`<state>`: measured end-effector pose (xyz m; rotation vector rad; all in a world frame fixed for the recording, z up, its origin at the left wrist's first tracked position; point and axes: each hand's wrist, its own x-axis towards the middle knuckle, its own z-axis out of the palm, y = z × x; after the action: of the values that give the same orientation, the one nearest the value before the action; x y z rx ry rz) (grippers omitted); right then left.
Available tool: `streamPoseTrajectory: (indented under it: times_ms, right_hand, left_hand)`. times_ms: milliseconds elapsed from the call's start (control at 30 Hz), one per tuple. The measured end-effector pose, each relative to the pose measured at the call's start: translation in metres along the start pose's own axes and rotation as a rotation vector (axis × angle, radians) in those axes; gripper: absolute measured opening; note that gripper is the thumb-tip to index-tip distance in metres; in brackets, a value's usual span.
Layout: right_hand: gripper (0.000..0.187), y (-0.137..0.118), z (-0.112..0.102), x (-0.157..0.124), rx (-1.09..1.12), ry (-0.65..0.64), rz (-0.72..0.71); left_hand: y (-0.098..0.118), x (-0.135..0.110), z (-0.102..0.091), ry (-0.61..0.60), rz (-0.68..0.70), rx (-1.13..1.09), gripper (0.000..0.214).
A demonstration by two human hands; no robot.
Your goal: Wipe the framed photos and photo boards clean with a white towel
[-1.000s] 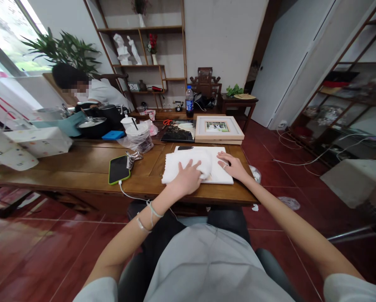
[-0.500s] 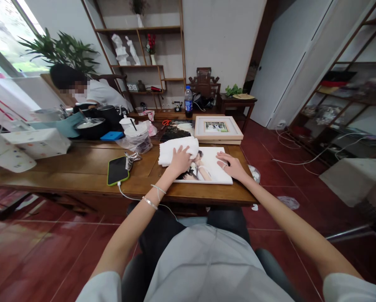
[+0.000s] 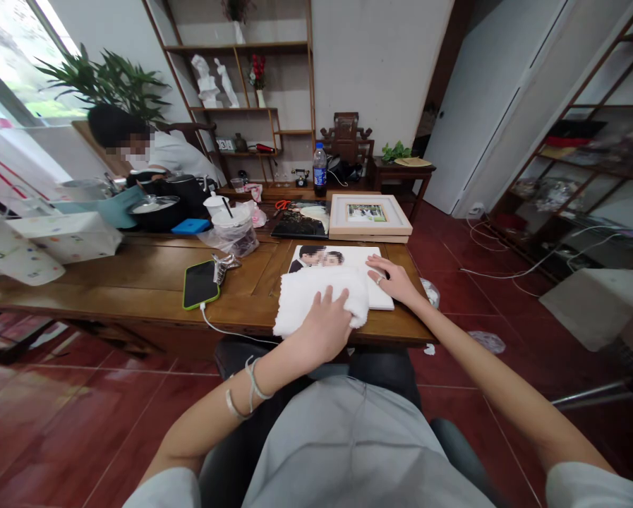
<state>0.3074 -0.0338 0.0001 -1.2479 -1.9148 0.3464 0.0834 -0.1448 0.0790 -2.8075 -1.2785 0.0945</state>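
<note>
A white photo board [image 3: 368,262] printed with a couple lies flat on the wooden table [image 3: 136,279] near its front edge. My left hand [image 3: 324,329] presses a folded white cloth [image 3: 308,298] onto the near part of the board, fingers spread over the cloth. My right hand [image 3: 395,280] lies flat on the board's right edge, fingers stretched out, a ring on one finger. The cloth hides the lower half of the picture.
Behind the board stand a framed photo [image 3: 369,215] and a dark print [image 3: 303,219]. A green-cased phone [image 3: 200,283] on a cable lies to the left, beside lidded cups in a bag [image 3: 231,229]. Another person [image 3: 152,152] sits at the far left. A bottle [image 3: 320,171] stands farther back.
My left hand has drawn the cloth from the far end of the board back toward me, uncovering the top of the picture. My right hand has stayed in place.
</note>
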Motion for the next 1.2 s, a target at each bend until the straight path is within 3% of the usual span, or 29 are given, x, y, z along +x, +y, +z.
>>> streamPoseTrajectory:
  times_ms: [267, 433, 600, 767, 1033, 1100, 1200]
  right_hand:
    - [0.027, -0.004, -0.001, 0.0, -0.002, 0.01, 0.023]
    - [0.027, -0.003, -0.001, -0.001, -0.015, 0.006, 0.019]
    - [0.028, -0.001, 0.0, -0.001, -0.023, 0.008, 0.02]
    - [0.027, -0.002, -0.001, -0.001, -0.024, 0.005, 0.018]
    - [0.031, -0.004, -0.001, 0.0, 0.001, 0.0, 0.02]
    - [0.037, -0.002, -0.002, 0.0, 0.007, -0.015, 0.01]
    - [0.046, -0.001, -0.003, 0.0, -0.007, -0.032, 0.001]
  left_hand:
    - [-0.054, 0.051, 0.018, 0.025, -0.042, -0.094, 0.038]
    - [-0.092, 0.092, 0.038, 0.177, -0.161, -0.09, 0.044]
    - [-0.106, 0.109, 0.044, 0.254, -0.165, -0.048, 0.045]
    - [-0.087, 0.094, 0.035, 0.184, -0.163, -0.039, 0.038]
    - [-0.002, 0.022, 0.009, 0.058, -0.062, 0.017, 0.032]
    - [0.008, 0.011, 0.005, 0.052, -0.004, -0.002, 0.031]
    - [0.007, 0.011, 0.004, 0.051, 0.034, -0.03, 0.032]
